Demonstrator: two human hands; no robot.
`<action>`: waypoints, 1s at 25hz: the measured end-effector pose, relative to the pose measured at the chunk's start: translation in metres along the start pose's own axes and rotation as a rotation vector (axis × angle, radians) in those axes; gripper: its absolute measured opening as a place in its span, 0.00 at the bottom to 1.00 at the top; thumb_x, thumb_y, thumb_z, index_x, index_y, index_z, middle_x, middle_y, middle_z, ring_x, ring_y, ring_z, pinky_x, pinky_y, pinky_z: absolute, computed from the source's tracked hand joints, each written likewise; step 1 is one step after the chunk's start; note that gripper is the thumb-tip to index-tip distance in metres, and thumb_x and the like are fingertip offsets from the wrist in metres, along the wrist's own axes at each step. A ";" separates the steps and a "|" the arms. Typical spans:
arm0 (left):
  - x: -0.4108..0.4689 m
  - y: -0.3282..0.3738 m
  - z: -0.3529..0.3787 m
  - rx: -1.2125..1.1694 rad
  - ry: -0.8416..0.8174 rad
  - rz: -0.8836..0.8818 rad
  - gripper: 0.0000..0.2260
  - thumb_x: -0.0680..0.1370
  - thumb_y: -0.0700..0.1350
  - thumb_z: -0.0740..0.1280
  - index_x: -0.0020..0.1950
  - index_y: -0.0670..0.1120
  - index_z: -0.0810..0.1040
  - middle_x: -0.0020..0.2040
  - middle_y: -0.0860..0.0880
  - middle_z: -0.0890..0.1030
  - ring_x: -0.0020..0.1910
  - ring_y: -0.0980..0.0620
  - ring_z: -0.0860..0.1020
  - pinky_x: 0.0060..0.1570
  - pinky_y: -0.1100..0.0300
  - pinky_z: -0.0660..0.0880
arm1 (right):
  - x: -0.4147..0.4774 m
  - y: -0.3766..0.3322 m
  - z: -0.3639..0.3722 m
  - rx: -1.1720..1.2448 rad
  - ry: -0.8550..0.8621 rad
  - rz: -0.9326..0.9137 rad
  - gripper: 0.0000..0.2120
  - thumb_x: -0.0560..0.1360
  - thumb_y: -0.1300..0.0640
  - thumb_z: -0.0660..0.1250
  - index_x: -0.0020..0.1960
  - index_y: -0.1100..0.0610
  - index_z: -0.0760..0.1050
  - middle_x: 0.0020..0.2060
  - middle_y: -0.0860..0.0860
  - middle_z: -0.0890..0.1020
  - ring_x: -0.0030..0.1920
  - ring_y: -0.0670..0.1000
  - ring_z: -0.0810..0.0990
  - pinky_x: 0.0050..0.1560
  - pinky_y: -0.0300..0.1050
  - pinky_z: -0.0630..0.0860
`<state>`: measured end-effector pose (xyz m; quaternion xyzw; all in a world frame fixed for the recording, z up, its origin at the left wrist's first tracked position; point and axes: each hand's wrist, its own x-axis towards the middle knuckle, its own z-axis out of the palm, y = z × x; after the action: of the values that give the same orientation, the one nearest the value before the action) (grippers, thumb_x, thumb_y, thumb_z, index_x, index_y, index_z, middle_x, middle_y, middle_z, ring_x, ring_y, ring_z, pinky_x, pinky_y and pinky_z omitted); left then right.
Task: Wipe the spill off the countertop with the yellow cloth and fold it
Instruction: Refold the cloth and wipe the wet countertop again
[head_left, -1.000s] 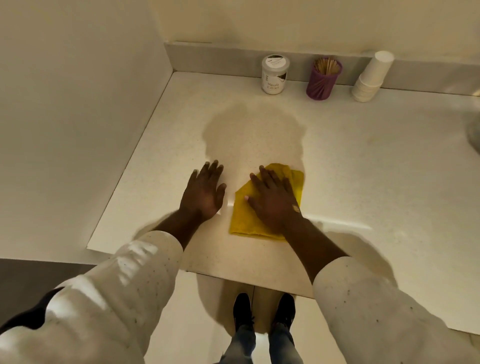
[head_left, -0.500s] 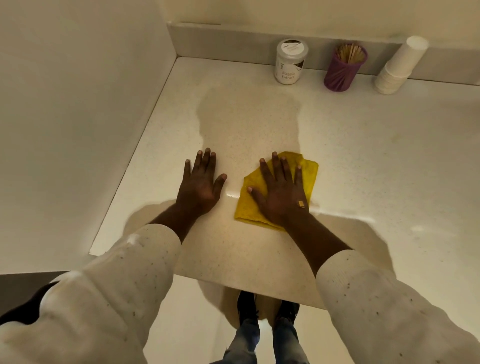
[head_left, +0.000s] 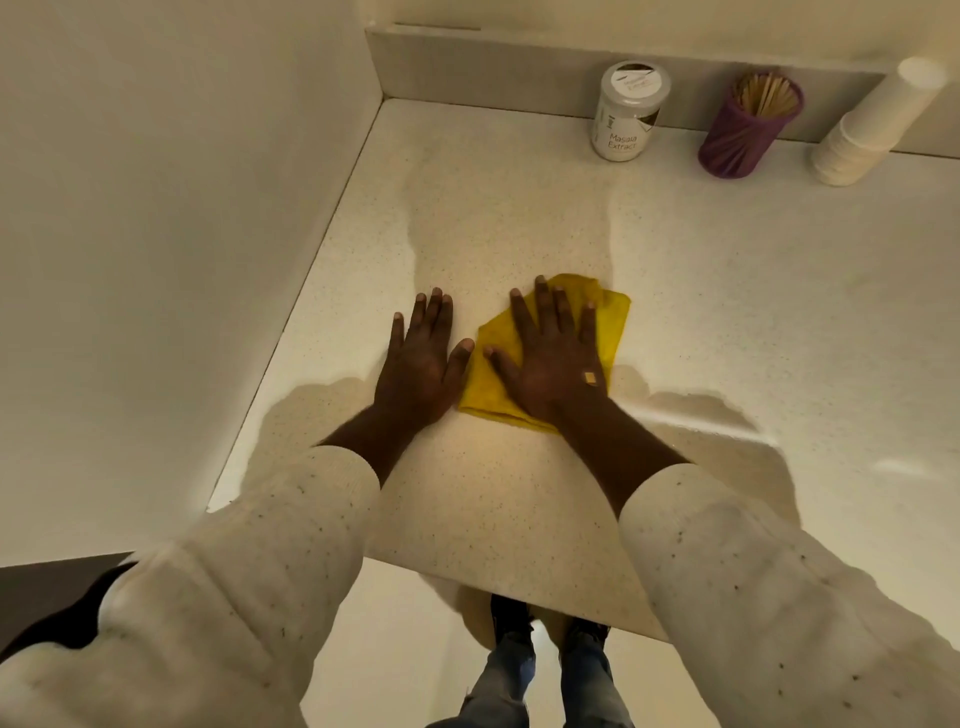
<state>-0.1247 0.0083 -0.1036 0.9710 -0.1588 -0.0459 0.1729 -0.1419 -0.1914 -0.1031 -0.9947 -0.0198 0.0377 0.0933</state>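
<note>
The yellow cloth (head_left: 612, 315) lies crumpled flat on the speckled white countertop (head_left: 753, 291), near its front middle. My right hand (head_left: 550, 358) presses down on it, palm flat and fingers spread, covering most of it. My left hand (head_left: 422, 364) rests flat on the bare countertop just left of the cloth, thumb almost touching the cloth's edge. A thin glistening wet streak (head_left: 701, 415) runs along the countertop to the right of my right wrist.
A white jar labelled Masala Extract (head_left: 626, 117), a purple holder of wooden sticks (head_left: 748, 124) and a leaning stack of white paper cups (head_left: 872, 130) stand along the back ledge. A wall (head_left: 156, 260) bounds the left side. The counter's front edge (head_left: 519, 569) is below my forearms.
My right hand has slid the cloth a little farther from the front edge and its fingers have spread. The gap between my left hand and the cloth has narrowed.
</note>
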 end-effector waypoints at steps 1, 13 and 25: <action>-0.001 0.000 -0.001 -0.033 0.009 0.002 0.33 0.83 0.61 0.44 0.83 0.44 0.48 0.83 0.45 0.49 0.82 0.48 0.45 0.81 0.45 0.43 | -0.004 -0.011 0.002 0.013 0.002 -0.035 0.40 0.79 0.28 0.39 0.84 0.49 0.42 0.84 0.56 0.45 0.83 0.59 0.42 0.79 0.68 0.39; -0.019 0.042 0.002 -0.002 -0.113 0.004 0.32 0.84 0.60 0.46 0.83 0.44 0.44 0.84 0.46 0.45 0.82 0.49 0.41 0.80 0.47 0.39 | -0.093 0.005 0.014 0.049 0.026 -0.086 0.39 0.79 0.27 0.45 0.84 0.45 0.46 0.84 0.52 0.47 0.83 0.55 0.42 0.80 0.64 0.38; -0.062 0.044 0.009 0.032 -0.113 -0.011 0.32 0.84 0.60 0.45 0.83 0.44 0.45 0.84 0.46 0.46 0.82 0.48 0.42 0.80 0.49 0.39 | -0.144 -0.004 0.020 0.040 0.011 0.011 0.40 0.78 0.26 0.44 0.84 0.45 0.43 0.84 0.53 0.44 0.83 0.56 0.40 0.79 0.67 0.38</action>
<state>-0.1978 -0.0134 -0.0950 0.9703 -0.1639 -0.0991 0.1479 -0.2869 -0.1901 -0.1115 -0.9930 -0.0129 0.0332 0.1129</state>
